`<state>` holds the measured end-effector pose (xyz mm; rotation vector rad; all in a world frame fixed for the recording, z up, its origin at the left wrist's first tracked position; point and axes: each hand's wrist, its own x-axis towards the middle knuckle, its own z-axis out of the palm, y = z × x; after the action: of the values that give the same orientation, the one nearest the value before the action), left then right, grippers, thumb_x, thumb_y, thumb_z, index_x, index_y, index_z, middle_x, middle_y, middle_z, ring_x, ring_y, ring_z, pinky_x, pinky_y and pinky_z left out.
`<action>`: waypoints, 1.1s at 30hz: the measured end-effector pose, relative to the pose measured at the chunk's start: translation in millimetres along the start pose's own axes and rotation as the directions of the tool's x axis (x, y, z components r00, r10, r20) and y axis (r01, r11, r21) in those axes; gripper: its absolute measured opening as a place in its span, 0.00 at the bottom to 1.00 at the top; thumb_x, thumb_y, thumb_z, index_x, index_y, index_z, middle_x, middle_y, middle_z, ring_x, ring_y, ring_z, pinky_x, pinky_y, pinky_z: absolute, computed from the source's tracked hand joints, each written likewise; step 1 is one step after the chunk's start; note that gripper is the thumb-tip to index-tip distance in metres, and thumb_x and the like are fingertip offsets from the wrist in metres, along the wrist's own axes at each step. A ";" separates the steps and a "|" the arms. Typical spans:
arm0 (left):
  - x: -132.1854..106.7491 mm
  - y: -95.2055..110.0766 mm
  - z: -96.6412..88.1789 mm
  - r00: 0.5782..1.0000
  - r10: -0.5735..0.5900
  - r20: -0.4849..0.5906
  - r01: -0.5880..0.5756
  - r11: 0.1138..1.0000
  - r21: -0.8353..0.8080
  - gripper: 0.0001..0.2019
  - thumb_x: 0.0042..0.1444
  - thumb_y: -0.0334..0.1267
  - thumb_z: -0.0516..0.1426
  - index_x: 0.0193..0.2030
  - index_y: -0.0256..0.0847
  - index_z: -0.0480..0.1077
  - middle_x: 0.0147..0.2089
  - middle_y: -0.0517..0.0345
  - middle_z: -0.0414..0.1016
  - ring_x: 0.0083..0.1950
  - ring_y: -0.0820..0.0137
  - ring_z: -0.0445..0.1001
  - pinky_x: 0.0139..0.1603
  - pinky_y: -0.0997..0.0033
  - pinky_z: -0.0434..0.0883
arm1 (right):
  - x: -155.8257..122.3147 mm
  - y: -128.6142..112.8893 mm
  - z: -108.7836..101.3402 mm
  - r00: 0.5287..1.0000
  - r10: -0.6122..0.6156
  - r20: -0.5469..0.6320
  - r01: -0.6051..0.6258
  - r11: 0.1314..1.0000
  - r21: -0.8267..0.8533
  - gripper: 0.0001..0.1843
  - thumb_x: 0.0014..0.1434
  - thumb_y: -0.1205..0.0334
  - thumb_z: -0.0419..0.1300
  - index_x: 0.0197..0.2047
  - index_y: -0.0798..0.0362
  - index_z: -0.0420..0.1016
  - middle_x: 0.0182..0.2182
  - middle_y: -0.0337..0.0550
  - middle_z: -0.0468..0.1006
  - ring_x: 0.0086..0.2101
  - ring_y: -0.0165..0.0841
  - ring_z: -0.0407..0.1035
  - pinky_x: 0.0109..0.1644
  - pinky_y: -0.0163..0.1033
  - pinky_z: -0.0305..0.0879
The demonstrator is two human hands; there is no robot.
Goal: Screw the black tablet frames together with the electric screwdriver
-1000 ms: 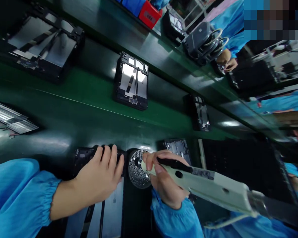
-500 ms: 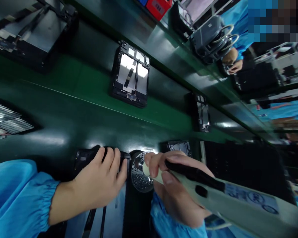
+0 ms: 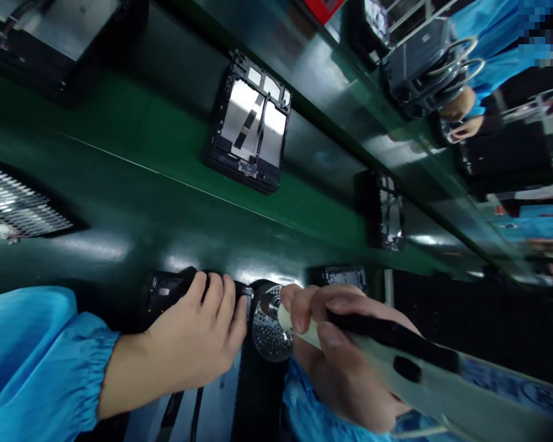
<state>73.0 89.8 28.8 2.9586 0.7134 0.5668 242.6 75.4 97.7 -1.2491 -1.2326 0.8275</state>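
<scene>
My right hand (image 3: 350,344) is wrapped round a pale electric screwdriver (image 3: 424,374) with a black lever. The front end of the screwdriver is over a round metal dish dotted with small holes or screws (image 3: 271,331); its very tip is hard to make out. Under my left hand (image 3: 198,331) lies an opened tablet (image 3: 212,408), its grey inner plate crossed by dark strips. The fingers of that hand are bent and pressed onto the tablet's black top end, holding it, and they hide part of that end. The dish sits just right of the tablet.
Further opened tablets stand along the green belt: one in the middle (image 3: 253,126), one at right (image 3: 389,212), one at upper left (image 3: 69,31). A stack of thin metal strips (image 3: 23,199) lies left. Across the line, a co-worker's hand (image 3: 467,129) is near a grey machine (image 3: 419,67).
The whole view has shifted, so most things appear slightly further right. Both hands keep their grip, and the screwdriver's front end stays over the round dish.
</scene>
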 end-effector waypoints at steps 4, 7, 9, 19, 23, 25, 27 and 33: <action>-0.5 1.3 -0.1 1.000 -0.009 -0.009 0.009 1.000 0.000 0.21 0.65 0.41 0.55 0.57 0.25 0.73 0.53 0.27 0.78 0.51 0.38 0.79 0.48 0.40 0.71 | 1.3 2.9 1.2 1.000 -0.002 0.027 0.001 1.000 0.029 0.18 0.55 0.79 0.59 0.43 0.50 0.79 0.31 0.35 0.75 0.27 0.27 0.71 0.38 0.44 0.73; 0.2 1.6 -0.1 1.000 -0.012 -0.020 0.013 1.000 0.004 0.21 0.64 0.42 0.56 0.57 0.26 0.73 0.52 0.28 0.79 0.51 0.39 0.79 0.48 0.41 0.72 | 2.0 4.6 0.4 0.999 -0.016 0.043 0.015 0.999 0.041 0.19 0.55 0.78 0.59 0.45 0.49 0.79 0.32 0.35 0.75 0.27 0.28 0.71 0.38 0.45 0.73; 0.6 1.5 0.1 1.000 -0.012 -0.021 0.012 1.000 0.007 0.21 0.64 0.43 0.57 0.56 0.26 0.73 0.52 0.29 0.79 0.50 0.40 0.79 0.48 0.41 0.72 | 2.1 4.3 -2.3 1.000 -0.021 0.023 0.021 0.999 0.033 0.18 0.56 0.77 0.60 0.45 0.49 0.79 0.32 0.35 0.74 0.27 0.28 0.70 0.39 0.46 0.73; -2.9 1.7 4.1 0.999 -0.016 -0.038 0.015 1.000 -0.017 0.25 0.61 0.44 0.61 0.58 0.26 0.71 0.54 0.27 0.77 0.51 0.38 0.79 0.50 0.40 0.72 | -12.5 5.6 -36.9 0.998 0.006 -0.070 -0.002 0.999 0.053 0.19 0.56 0.75 0.60 0.47 0.47 0.80 0.30 0.34 0.73 0.27 0.27 0.70 0.37 0.43 0.72; -3.3 2.3 3.1 0.999 -0.014 -0.029 0.013 1.000 -0.022 0.25 0.61 0.44 0.60 0.58 0.27 0.70 0.55 0.27 0.77 0.52 0.38 0.78 0.50 0.40 0.72 | -14.1 14.5 -34.5 0.999 0.021 -0.028 -0.020 1.000 0.019 0.21 0.57 0.76 0.59 0.49 0.46 0.78 0.30 0.34 0.72 0.27 0.28 0.70 0.38 0.46 0.72; -3.2 2.4 2.5 1.000 -0.010 -0.020 0.010 1.000 -0.024 0.25 0.62 0.45 0.60 0.58 0.27 0.70 0.55 0.27 0.77 0.53 0.38 0.78 0.50 0.40 0.72 | -13.7 17.5 -33.6 0.999 -0.014 -0.030 0.015 1.000 0.020 0.21 0.57 0.76 0.59 0.50 0.46 0.78 0.31 0.34 0.72 0.27 0.28 0.70 0.37 0.46 0.71; -2.9 2.2 2.3 1.000 -0.010 -0.023 0.010 1.000 -0.024 0.24 0.62 0.44 0.60 0.58 0.27 0.71 0.54 0.27 0.77 0.52 0.39 0.78 0.50 0.40 0.73 | -13.3 18.9 -33.1 0.999 -0.032 -0.038 0.033 0.999 0.028 0.20 0.57 0.76 0.59 0.49 0.47 0.78 0.31 0.35 0.72 0.26 0.28 0.69 0.36 0.46 0.70; -1.1 1.2 3.1 0.999 -0.014 -0.041 0.013 1.000 -0.023 0.22 0.62 0.42 0.60 0.57 0.27 0.73 0.54 0.28 0.78 0.51 0.39 0.79 0.49 0.41 0.73 | -12.0 22.6 -29.0 0.998 -0.015 -0.053 0.017 0.999 0.050 0.17 0.57 0.76 0.59 0.45 0.49 0.79 0.31 0.36 0.73 0.27 0.28 0.70 0.37 0.45 0.71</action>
<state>73.7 88.4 25.7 2.9271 0.7242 0.6325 271.8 61.5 76.5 -1.2119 -1.1711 0.8044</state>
